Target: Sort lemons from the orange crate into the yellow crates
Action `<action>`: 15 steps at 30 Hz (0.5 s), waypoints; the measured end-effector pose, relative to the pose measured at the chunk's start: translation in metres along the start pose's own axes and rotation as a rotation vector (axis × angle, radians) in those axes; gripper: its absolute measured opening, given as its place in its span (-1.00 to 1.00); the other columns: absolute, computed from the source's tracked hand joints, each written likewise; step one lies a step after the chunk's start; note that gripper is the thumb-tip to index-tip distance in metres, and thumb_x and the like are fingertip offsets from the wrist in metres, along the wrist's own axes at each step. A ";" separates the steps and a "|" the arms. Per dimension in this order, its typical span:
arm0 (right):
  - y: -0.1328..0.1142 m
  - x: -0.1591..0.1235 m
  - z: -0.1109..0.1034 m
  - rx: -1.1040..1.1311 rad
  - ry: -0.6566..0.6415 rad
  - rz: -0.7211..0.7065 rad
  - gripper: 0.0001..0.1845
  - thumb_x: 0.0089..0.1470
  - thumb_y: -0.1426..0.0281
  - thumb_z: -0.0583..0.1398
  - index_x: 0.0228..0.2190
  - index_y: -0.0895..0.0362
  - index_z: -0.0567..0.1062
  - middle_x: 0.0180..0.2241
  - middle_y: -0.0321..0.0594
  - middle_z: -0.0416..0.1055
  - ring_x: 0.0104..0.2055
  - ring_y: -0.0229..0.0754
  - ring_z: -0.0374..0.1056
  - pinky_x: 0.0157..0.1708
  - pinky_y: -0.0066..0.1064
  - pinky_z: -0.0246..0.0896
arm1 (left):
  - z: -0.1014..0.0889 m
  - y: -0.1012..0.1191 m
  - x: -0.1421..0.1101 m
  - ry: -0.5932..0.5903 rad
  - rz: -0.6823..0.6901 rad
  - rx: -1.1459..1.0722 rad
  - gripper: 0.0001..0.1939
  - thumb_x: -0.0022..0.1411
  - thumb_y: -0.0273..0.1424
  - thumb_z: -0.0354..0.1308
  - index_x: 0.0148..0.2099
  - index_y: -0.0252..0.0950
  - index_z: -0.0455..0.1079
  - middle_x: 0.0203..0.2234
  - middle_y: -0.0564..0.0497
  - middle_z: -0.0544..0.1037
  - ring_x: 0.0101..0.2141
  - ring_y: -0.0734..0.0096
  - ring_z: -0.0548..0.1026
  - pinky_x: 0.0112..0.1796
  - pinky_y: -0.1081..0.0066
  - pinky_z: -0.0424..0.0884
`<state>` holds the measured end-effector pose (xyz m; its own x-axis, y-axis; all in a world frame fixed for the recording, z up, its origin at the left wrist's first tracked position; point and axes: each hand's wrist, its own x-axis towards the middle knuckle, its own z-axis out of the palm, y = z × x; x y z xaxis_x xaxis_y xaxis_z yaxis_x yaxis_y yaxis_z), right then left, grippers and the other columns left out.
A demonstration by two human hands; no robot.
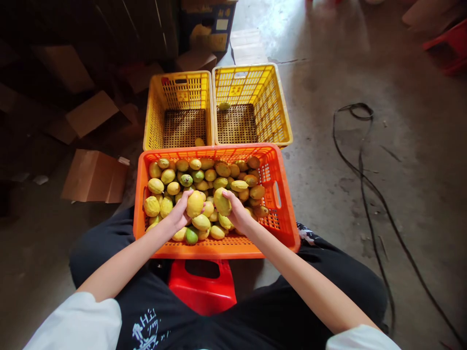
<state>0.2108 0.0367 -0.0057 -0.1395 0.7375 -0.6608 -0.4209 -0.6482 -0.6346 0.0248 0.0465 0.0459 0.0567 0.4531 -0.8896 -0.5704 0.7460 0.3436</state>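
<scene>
While 2 hands [239,212] hold 1 lemon [222,202] each, 1 orange crate [207,252] below

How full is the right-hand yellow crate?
Nearly empty: inside the yellow crate, only one fruit shows, and much of its perforated floor is bare.

Fruit [201,222] lies in a basket [211,251], two crates [214,109] abreast behind it, a cable [361,170] to the right.

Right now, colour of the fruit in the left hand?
Yellow fruit in the left hand; best in head view.
</scene>
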 end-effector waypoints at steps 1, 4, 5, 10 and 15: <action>0.000 0.000 0.000 -0.003 -0.002 -0.005 -0.35 -0.18 -0.13 0.62 -0.32 -0.06 0.46 -0.38 -0.39 0.47 -0.29 -0.10 0.46 -0.25 -0.28 0.50 | -0.001 0.000 0.001 -0.011 0.008 0.009 -0.74 0.47 -0.26 0.43 0.10 -0.20 0.53 -0.20 -0.17 0.73 -0.17 -0.04 0.80 -0.22 0.13 0.80; 0.001 0.001 -0.002 -0.007 -0.014 0.007 -0.34 -0.16 -0.18 0.60 -0.33 -0.06 0.46 -0.39 -0.38 0.49 -0.27 -0.06 0.53 -0.24 -0.26 0.52 | -0.007 -0.002 0.003 -0.039 0.050 0.050 -0.66 0.37 -0.30 0.55 0.04 -0.16 0.48 -0.19 -0.16 0.72 -0.06 -0.14 0.78 -0.18 0.10 0.81; 0.001 0.002 -0.002 -0.002 -0.020 0.012 -0.33 -0.16 -0.20 0.60 -0.34 -0.06 0.46 -0.40 -0.37 0.50 -0.25 -0.03 0.56 -0.24 -0.25 0.52 | -0.009 -0.002 0.004 -0.047 0.062 0.061 -0.60 0.33 -0.33 0.60 0.04 -0.14 0.47 -0.21 -0.12 0.71 -0.04 -0.13 0.78 -0.17 0.13 0.81; -0.002 0.001 -0.001 0.042 0.009 0.037 -0.35 -0.21 -0.18 0.62 -0.31 -0.05 0.53 -0.37 -0.32 0.59 -0.19 0.01 0.60 -0.24 -0.25 0.52 | -0.014 -0.005 0.006 -0.080 0.095 0.058 -0.53 0.27 -0.39 0.62 0.07 -0.07 0.46 -0.30 0.03 0.62 -0.18 0.14 0.77 -0.23 0.34 0.79; -0.007 -0.002 0.002 0.087 0.047 0.046 -0.34 -0.35 -0.04 0.71 -0.34 -0.03 0.57 -0.36 -0.37 0.58 -0.28 -0.11 0.51 -0.24 -0.29 0.53 | -0.006 -0.002 0.001 0.030 0.090 -0.033 -0.80 0.42 -0.53 0.39 -0.09 -0.16 0.45 -0.42 0.10 0.58 -0.51 0.42 0.59 -0.41 0.49 0.68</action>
<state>0.2123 0.0405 0.0008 -0.1188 0.6966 -0.7076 -0.4914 -0.6605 -0.5678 0.0205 0.0425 0.0429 -0.0206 0.5022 -0.8645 -0.5988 0.6863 0.4130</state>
